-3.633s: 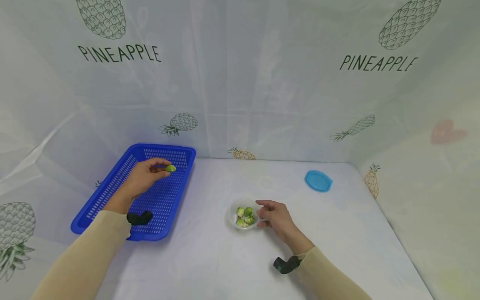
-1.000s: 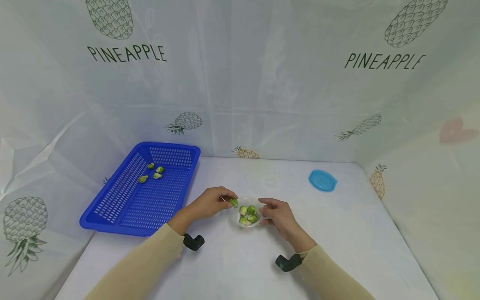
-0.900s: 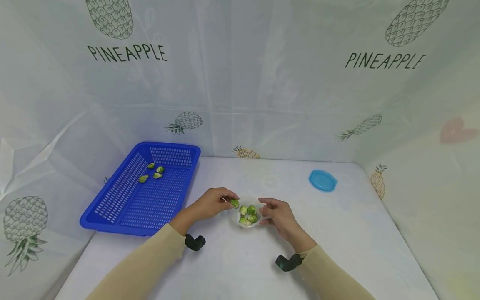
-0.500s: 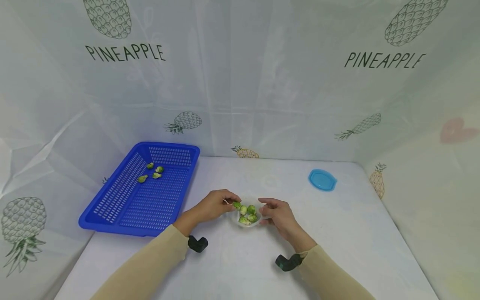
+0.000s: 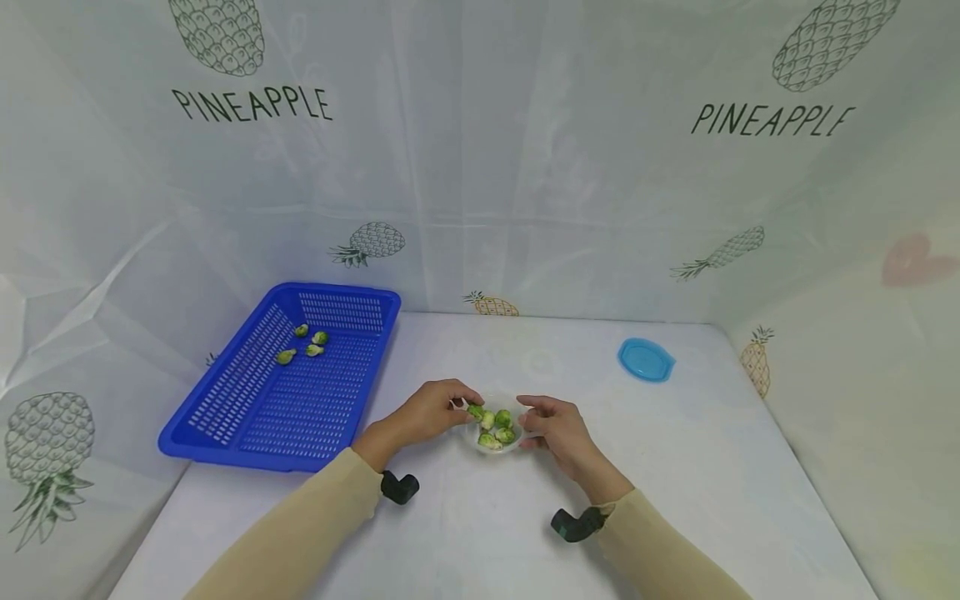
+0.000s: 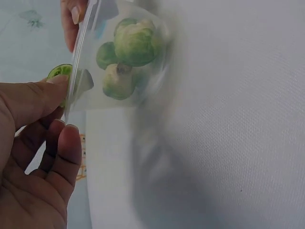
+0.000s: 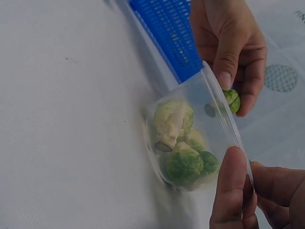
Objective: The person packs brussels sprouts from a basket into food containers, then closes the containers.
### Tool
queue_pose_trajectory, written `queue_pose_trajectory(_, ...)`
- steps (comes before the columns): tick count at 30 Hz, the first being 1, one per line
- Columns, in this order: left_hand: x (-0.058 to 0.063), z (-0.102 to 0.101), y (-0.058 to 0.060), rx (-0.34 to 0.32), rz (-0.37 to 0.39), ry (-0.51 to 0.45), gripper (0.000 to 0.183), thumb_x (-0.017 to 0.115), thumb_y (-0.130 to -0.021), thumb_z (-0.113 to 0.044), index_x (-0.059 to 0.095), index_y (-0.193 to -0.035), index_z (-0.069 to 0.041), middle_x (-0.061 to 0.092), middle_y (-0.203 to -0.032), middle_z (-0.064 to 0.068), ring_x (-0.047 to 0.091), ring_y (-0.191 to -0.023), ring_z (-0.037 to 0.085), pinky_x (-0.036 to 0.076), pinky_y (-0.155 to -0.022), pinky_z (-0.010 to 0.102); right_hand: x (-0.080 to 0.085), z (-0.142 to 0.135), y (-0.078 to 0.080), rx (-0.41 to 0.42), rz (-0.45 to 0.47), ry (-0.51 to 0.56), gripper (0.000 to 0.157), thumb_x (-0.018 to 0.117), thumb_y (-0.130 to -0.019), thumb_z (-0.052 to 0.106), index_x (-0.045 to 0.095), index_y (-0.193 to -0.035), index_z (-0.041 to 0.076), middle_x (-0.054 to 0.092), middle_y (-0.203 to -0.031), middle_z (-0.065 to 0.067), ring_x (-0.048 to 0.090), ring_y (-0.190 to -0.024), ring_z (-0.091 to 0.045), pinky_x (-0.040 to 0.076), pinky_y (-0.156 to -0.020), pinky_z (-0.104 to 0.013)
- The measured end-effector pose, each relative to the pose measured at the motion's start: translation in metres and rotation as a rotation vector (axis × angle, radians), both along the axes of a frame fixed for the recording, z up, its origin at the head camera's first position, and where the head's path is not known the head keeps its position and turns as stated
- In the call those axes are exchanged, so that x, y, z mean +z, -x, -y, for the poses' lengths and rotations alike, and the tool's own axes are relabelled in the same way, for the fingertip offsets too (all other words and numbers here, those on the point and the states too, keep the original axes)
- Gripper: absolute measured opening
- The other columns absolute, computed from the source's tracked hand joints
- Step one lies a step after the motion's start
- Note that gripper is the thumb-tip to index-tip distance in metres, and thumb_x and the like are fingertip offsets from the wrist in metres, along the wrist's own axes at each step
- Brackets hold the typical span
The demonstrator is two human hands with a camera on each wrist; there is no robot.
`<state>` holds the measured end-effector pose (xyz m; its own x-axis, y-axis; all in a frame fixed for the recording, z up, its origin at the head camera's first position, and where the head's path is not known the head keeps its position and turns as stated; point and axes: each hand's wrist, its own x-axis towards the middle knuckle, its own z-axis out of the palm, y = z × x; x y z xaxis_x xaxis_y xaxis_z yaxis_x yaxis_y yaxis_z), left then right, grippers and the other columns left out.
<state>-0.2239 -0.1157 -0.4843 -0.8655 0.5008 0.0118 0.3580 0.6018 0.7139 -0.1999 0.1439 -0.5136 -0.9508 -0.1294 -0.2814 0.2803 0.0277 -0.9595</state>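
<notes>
In the head view my left hand [image 5: 429,412] pinches a Brussels sprout [image 5: 475,412] at the left rim of a small clear plastic tub [image 5: 471,440]. The left wrist view shows that sprout [image 6: 60,71] between thumb and fingers, at the tub's mouth. My right hand [image 5: 558,435] grips the tub's right rim. In the right wrist view a finger [image 7: 230,183] lies along the outer wall. Several Brussels sprouts [image 7: 183,167] sit in the bottom of the tub, seen through its wall. The tub stands upright on the white table.
A blue perforated basket [image 5: 292,425] stands at the left, with several Brussels sprouts [image 5: 286,357] near its far left side. A light-blue lid [image 5: 646,360] lies at the back right. A pineapple-print sheet [image 5: 480,167] hangs behind the table.
My left hand has come from over the basket to the tub with the sprout, then lowered it slightly inside the rim. The right hand has stayed on the tub.
</notes>
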Motion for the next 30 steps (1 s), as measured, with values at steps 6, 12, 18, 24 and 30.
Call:
queue_pose_trajectory(6, -0.0033, 0.0009, 0.0035, 0.018, 0.023, 0.005, 0.029, 0.076, -0.096, -0.006, 0.078, -0.122, -0.017, 0.075, -0.121, -0.003, 0.062, -0.106, 0.014, 0.054, -0.093, 0.034, 0.0011, 0.0002, 0.0000, -0.005, 0.002, -0.002, 0.045, 0.068, -0.098, -0.001, 0.063, -0.142, -0.002, 0.056, -0.097, -0.006, 0.063, -0.085, -0.018, 0.063, -0.069, -0.028)
queue_pose_trajectory(12, -0.0030, 0.0022, 0.0044, 0.023, 0.041, -0.010, 0.029, 0.077, -0.095, -0.007, 0.079, -0.122, -0.017, 0.075, -0.121, -0.002, 0.062, -0.105, 0.014, 0.054, -0.092, 0.034, 0.0008, 0.0004, 0.0000, -0.001, 0.007, -0.003, 0.045, 0.068, -0.098, -0.001, 0.063, -0.143, -0.002, 0.055, -0.097, -0.006, 0.062, -0.084, -0.016, 0.063, -0.069, -0.028)
queue_pose_trajectory(18, -0.0030, 0.0043, 0.0045, 0.014, 0.042, -0.019, 0.028, 0.078, -0.095, -0.007, 0.078, -0.122, -0.016, 0.075, -0.121, -0.002, 0.062, -0.104, 0.014, 0.055, -0.091, 0.034, 0.0012, 0.0007, 0.0004, 0.001, 0.001, 0.000, 0.044, 0.068, -0.098, -0.001, 0.062, -0.142, -0.003, 0.055, -0.097, -0.006, 0.063, -0.085, -0.017, 0.063, -0.069, -0.028)
queue_pose_trajectory(24, -0.0049, 0.0045, 0.0049, 0.006, 0.038, -0.044, 0.028, 0.078, -0.095, -0.008, 0.078, -0.121, -0.015, 0.075, -0.120, -0.001, 0.063, -0.107, 0.018, 0.054, -0.093, 0.035, 0.0019, 0.0005, -0.0001, 0.008, -0.013, -0.008, 0.044, 0.068, -0.099, -0.001, 0.062, -0.142, -0.003, 0.057, -0.098, -0.007, 0.065, -0.084, -0.018, 0.063, -0.069, -0.028)
queue_pose_trajectory(30, -0.0089, 0.0038, 0.0048, 0.019, 0.042, -0.077, 0.028, 0.079, -0.094, -0.007, 0.078, -0.120, -0.016, 0.074, -0.119, -0.002, 0.063, -0.109, 0.018, 0.055, -0.095, 0.034, 0.0049, 0.0010, -0.0019, 0.008, -0.009, -0.013, 0.044, 0.068, -0.099, 0.000, 0.063, -0.142, -0.002, 0.057, -0.098, -0.008, 0.065, -0.084, -0.018, 0.063, -0.069, -0.029)
